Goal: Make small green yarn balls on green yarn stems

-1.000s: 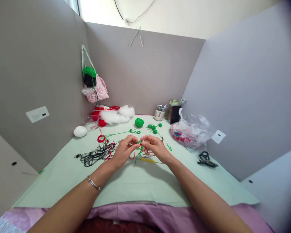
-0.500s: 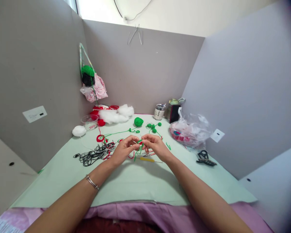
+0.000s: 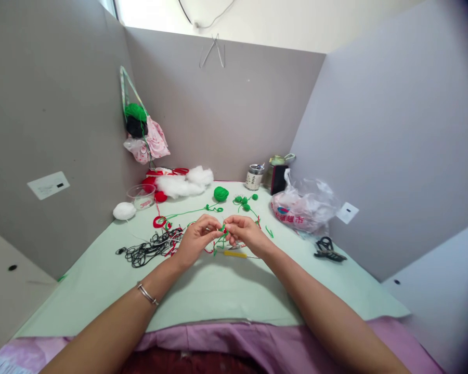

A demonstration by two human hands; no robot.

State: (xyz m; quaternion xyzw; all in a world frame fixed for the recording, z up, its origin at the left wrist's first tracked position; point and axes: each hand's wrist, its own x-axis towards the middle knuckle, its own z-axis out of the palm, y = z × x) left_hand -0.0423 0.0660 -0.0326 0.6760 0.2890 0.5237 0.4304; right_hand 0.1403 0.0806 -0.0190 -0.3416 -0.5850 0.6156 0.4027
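Observation:
My left hand (image 3: pixel 197 238) and my right hand (image 3: pixel 246 234) meet over the middle of the table, fingertips nearly touching. Between them is a small green and red crocheted piece (image 3: pixel 223 229), pinched from both sides and largely covered by the fingers. Green yarn tails (image 3: pixel 217 246) hang below it. Whether a needle is also in my fingers is too small to tell. Just under my right hand lies a crochet hook with a yellow handle (image 3: pixel 235 254). To the left of my left hand spreads a tangle of black yarn (image 3: pixel 148 251).
Behind my hands sit a green yarn ball (image 3: pixel 220 194) and small green balls (image 3: pixel 246 207). White stuffing (image 3: pixel 179 186), a clear tub (image 3: pixel 141 197) and a white yarn ball (image 3: pixel 124 210) are at left. A plastic bag (image 3: pixel 304 205) and black claw clip (image 3: pixel 329 250) lie right.
The whole view has shifted slightly. My fingertips have drawn a little closer around the crocheted piece, and the white strand by my left fingers no longer shows there.

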